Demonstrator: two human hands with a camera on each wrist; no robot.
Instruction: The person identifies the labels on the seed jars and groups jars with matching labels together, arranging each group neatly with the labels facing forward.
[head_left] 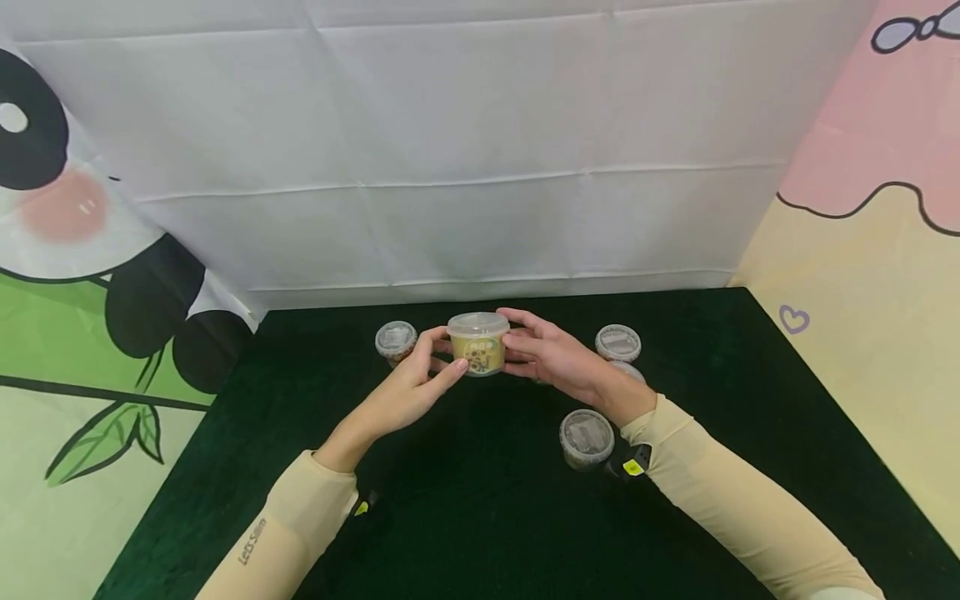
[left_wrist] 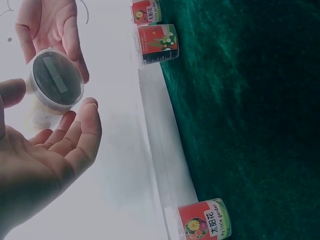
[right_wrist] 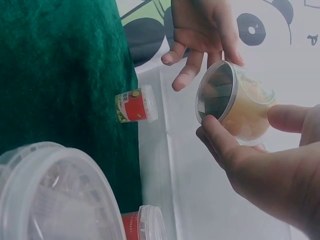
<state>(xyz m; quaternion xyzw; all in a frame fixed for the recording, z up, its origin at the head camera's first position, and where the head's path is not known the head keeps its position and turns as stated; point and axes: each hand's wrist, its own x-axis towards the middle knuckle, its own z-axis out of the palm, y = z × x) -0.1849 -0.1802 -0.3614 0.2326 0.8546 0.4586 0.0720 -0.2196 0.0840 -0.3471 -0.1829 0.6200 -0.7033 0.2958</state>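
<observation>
- Gripping a yellow-labelled cup (head_left: pixel 482 352) from both sides, raised above the dark green table (head_left: pixel 465 517), toward its far edge and about midway across.
- Pinching with the left hand (head_left: pixel 408 383), with the thumb low on the front and other fingers reaching behind the left side.
- Holding the opposite side with the right hand (head_left: pixel 558 360), with thumb and fingers narrowed around the body.
- Pointing the clear lid (head_left: pixel 478 322) upward and the dark base (left_wrist: pixel 58 79) down toward the table side, with the long axis (barely long, on so squat a cup) running from lid to base.
- Looking near upright in the head view, with printed label facing the wearer; cannot tell the exact lean.
- Can see a lidded cup (head_left: pixel 395 338) just beyond the left hand, partly covered by it.
- Can see a far-right cup (head_left: pixel 618 342), with a half-hidden cup (head_left: pixel 628 370) just in front, behind the right wrist.
- Can see a nearer cup (head_left: pixel 586 439) beside the right cuff, also lidded and upright.
- Backed by white cloth (head_left: pixel 450 167), with a panda drawing (head_left: pixel 71 200) at left.
</observation>
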